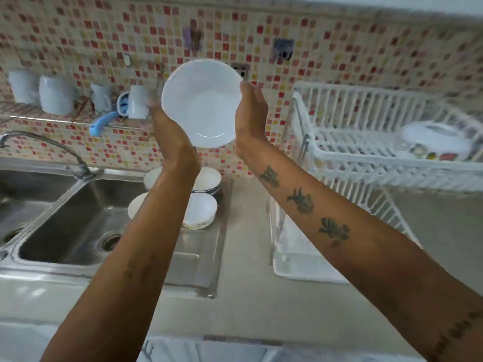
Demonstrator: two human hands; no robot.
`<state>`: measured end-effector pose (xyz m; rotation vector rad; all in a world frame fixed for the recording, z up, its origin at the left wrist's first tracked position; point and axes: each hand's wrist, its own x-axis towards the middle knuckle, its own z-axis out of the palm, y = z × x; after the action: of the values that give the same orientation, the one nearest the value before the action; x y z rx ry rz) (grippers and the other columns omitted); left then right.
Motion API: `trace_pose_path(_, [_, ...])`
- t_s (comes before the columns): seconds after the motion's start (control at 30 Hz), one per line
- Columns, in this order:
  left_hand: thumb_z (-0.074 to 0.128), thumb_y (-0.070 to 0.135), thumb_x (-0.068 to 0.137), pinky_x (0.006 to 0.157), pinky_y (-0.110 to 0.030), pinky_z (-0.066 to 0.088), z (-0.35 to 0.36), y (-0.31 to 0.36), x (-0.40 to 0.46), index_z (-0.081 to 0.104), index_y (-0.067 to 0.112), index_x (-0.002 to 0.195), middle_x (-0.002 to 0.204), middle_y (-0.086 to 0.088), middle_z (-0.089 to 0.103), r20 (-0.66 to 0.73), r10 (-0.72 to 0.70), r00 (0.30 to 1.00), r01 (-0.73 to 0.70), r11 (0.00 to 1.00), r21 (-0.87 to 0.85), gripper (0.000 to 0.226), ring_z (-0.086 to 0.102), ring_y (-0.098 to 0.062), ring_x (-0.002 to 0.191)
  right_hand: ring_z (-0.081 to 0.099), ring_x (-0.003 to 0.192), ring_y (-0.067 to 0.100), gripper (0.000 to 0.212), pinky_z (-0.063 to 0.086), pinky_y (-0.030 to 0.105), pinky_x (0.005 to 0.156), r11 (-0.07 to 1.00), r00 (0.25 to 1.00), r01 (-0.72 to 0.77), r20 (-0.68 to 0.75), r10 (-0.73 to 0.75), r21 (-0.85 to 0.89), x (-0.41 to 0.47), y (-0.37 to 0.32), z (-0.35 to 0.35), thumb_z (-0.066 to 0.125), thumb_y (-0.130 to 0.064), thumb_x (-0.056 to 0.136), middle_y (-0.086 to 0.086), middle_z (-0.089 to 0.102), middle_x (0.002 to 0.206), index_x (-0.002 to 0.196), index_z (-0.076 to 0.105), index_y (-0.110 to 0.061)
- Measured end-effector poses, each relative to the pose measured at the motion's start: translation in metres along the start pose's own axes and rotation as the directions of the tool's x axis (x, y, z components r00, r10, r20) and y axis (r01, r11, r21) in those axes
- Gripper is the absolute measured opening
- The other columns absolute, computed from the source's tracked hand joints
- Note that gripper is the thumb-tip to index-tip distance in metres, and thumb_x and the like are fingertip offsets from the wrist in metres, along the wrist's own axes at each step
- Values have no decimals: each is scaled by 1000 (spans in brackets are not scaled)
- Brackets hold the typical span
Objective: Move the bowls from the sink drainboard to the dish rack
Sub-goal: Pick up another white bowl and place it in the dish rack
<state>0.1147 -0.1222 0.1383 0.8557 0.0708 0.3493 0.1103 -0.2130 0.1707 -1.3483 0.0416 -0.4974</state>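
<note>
Mid-carry step. White bowl [201, 103] is up in the air, tilted so the inside faces the camera, held between both hands in front of the tiled wall [78, 35]. Left hand [167, 126] presses on the bowl's left rim, right hand [251, 111] on the right rim. Both are seen from the back, so the fingers are hidden behind the bowl; they look wrapped on the rim, exact finger placement can't be told. Bowl is clear of everything, above the drainboard [201, 257] and left of the dish rack [366, 142].

More bowls are left on the drainboard: a stack of bowls [209, 182] at the back and a nearer white bowl [202, 210], partly hidden by the left forearm, all just beside the sink basin [78, 226]. So the task looks partway at best.

Dish rack is white wire, standing on the counter [248, 296] well to the right; upper tier holds a white dish [436, 137] at its right end, the left part of the tier looks free. Frame is motion-blurred there.

Next move as I judge it: swing the bowl right, over the rack's near rail, and set it down in the free left part without knocking the dish, then let go and return for the stack.
</note>
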Motion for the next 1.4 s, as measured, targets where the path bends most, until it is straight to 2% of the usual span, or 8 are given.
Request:
trace_pose_path(0.1, [18, 41, 104, 106, -49, 47, 68, -10, -28, 49, 13, 139, 139, -12, 57, 217, -52, 975, 88, 983, -159, 54, 56, -33, 125, 48, 78, 16, 21, 39, 28, 63, 989, 982, 143, -129, -138, 30, 11, -53, -60, 43, -15, 98, 4, 55, 88, 83, 58, -12])
trace_pose_path(0.23, [30, 33, 101, 90, -50, 54, 143, -27, -66, 57, 16, 125, 126, -11, 63, 522, -157, 838, 221, 973, -63, 40, 61, -35, 114, 48, 71, 15, 29, 41, 29, 66, 972, 942, 214, -285, -179, 96, 26, -91, -148, 47, -15, 96, -1, 52, 75, 68, 54, -18])
trace_pose_path(0.47, [46, 51, 91, 92, -59, 49, 234, -74, -107, 55, 23, 133, 138, -13, 55, 767, -614, 185, 547, 713, 439, 51, 57, -41, 115, 47, 82, 20, 24, 39, 34, 73, 949, 856, 314, -437, -276, 18, 40, -116, -275, 50, -21, 91, 1, 51, 80, 67, 54, -19])
trace_pose_path(0.67, [56, 52, 86, 79, -60, 55, 286, -102, -133, 56, 19, 127, 134, -16, 52, 708, -602, 370, 398, 791, 465, 53, 59, -42, 112, 57, 96, 24, 28, 49, 37, 78, 962, 887, 253, -371, -274, -105, 53, -130, -349, 38, -33, 95, 7, 60, 109, 95, 60, -17])
trace_pose_path(0.77, [52, 60, 88, 71, -45, 60, 296, -114, -139, 49, 19, 119, 121, -12, 54, 689, -403, 602, 37, 876, 480, 51, 61, -32, 103, 57, 94, 17, 37, 48, 32, 74, 951, 887, 268, -347, -305, -151, 60, -132, -363, 34, -36, 96, 7, 60, 113, 104, 63, -14])
trace_pose_path(0.83, [63, 55, 84, 58, -27, 56, 303, -130, -138, 41, 17, 115, 118, -9, 54, 718, -183, 672, -281, 834, 475, 54, 61, -24, 98, 56, 91, 12, 49, 44, 28, 73, 951, 906, 235, -310, -289, -200, 65, -133, -374, 30, -39, 99, 6, 60, 114, 121, 61, -7])
trace_pose_path(1.0, [75, 51, 76, 67, -19, 40, 308, -167, -127, 43, 12, 110, 111, -8, 47, 829, 31, 558, -676, 598, 432, 61, 49, -22, 97, 53, 118, 18, 60, 39, 41, 107, 884, 937, 136, -232, -262, -448, 71, -106, -388, 41, -55, 88, -1, 57, 129, 131, 52, -14])
trace_pose_path(1.4, [87, 34, 67, 84, -31, 47, 298, -215, -129, 43, 5, 122, 129, -16, 41, 884, -158, 441, -801, 376, 467, 76, 48, -29, 112, 66, 92, 22, 66, 54, 34, 78, 713, 944, -230, -331, -4, -662, 91, -80, -400, 48, -39, 89, 9, 56, 134, 146, 25, -15])
